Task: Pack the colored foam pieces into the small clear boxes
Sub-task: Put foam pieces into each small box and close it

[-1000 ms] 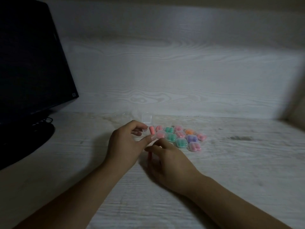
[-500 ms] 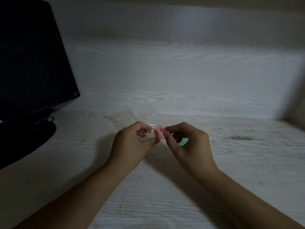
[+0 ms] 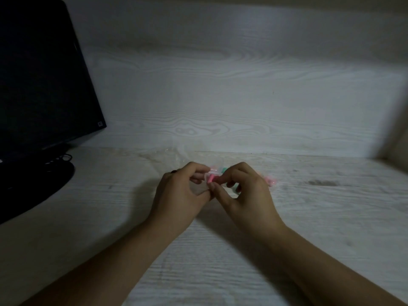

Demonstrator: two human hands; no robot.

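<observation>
Whitewashed wood-grain desk (image 3: 309, 239), dim light; black monitor (image 3: 39, 74) at far left. Left hand (image 3: 178, 195) and right hand (image 3: 245, 195) meet just above desk, fingers curled; both pinch a pink foam piece (image 3: 212, 179); clear box not discernible. Filled boxes (image 3: 270, 181) mostly hidden behind right hand.

Open desk (image 3: 110, 217) either side of the hands; monitor (image 3: 39, 74) far left, perhaps boxes (image 3: 270, 181) right.

A pale wood-grain desk (image 3: 309, 228) bears a black monitor base (image 3: 33, 184) and small filled boxes (image 3: 270, 181)
</observation>
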